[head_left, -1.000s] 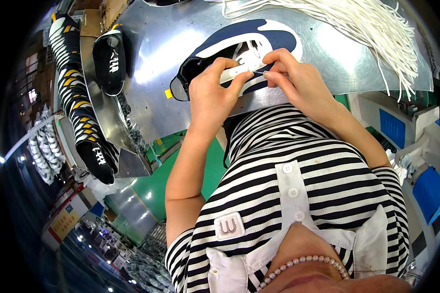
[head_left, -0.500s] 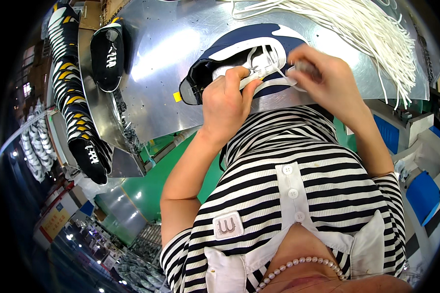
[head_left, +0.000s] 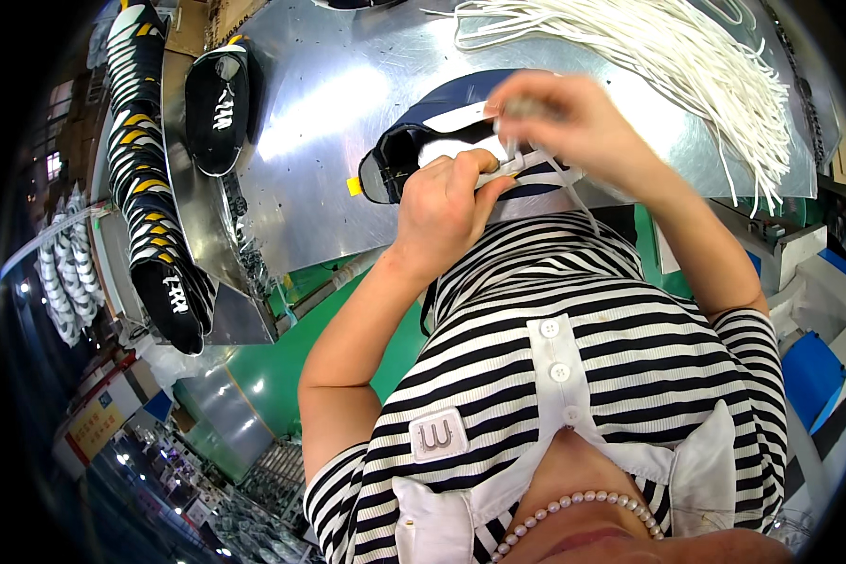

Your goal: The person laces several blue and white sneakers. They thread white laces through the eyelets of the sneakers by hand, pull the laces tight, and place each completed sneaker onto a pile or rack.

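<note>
A navy and white sneaker [head_left: 461, 100] lies near the front edge of the metal table, its opening to the left and a yellow tab at its heel. My left hand [head_left: 446, 202] is closed, with thumb and index finger pinching the near lacing edge. Above the lacing, my right hand [head_left: 573, 127] has bent fingers drawn together, blurred by motion. A white shoelace [head_left: 573, 193] hangs over the shoe's near side, and a stretch of it runs up to my right fingertips. My right hand hides much of the toe and far eyelets.
A large bundle of white laces [head_left: 667, 75] spreads across the far right of the metal table [head_left: 320, 202]. To the left stands a black shoe [head_left: 218, 113] with white lacing. Beyond it runs a long row of nested shoes [head_left: 141, 179] along the table's side.
My right hand has moved left and slightly away from me, over the lacing. My left hand keeps its pinch, shifted slightly right. A lace now hangs lower on the shoe's near side.
</note>
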`<state>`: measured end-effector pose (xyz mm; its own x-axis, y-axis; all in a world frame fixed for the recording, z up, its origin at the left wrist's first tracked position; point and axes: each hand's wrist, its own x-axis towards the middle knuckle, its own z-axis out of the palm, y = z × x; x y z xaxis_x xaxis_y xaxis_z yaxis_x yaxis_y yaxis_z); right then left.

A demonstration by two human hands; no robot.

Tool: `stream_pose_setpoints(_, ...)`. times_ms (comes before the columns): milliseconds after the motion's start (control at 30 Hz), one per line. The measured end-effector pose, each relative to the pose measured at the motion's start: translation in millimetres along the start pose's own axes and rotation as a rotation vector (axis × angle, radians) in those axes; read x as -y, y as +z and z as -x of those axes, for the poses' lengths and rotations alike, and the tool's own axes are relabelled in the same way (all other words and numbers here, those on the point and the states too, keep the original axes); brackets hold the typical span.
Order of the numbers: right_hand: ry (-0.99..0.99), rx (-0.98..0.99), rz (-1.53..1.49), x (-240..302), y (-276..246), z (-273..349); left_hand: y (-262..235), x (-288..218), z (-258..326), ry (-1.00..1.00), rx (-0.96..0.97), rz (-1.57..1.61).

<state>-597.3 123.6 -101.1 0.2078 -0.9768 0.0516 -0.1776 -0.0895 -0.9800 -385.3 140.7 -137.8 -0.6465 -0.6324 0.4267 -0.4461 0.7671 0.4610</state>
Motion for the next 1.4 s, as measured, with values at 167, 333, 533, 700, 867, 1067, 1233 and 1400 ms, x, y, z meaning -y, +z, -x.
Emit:
stream_pose_setpoints(167,-0.077,-0.072,-0.309,23,-25,-15,-9,-3,0,-0.199,0.067,0.167)
stream_pose_setpoints(333,0.129,0.019,-0.289,-26,25,-11,-10,-1,-12,-0.588,0.005,0.480)
stream_pose_setpoints(533,0.161,0.091,-0.163,-28,27,-15,0,-2,-16,-0.684,-0.157,0.226)
stream_pose_setpoints(700,0.001,-0.098,0.012,-12,23,9,7,-2,-14,-0.668,-0.241,0.307)
stream_pose_setpoints(867,-0.022,-0.037,0.252,-8,16,23,7,-1,-10,-0.593,-0.249,0.236)
stream_pose_setpoints(1067,-0.049,-0.004,0.562,-9,22,20,10,-5,-10,-0.480,-0.269,0.097)
stream_pose_setpoints(1233,-0.056,0.093,0.885,1,47,4,12,-15,-14,-0.272,-0.213,-0.072)
stream_pose_setpoints(1400,-0.117,0.001,0.843,7,27,10,10,0,-20,-0.531,-0.309,0.372)
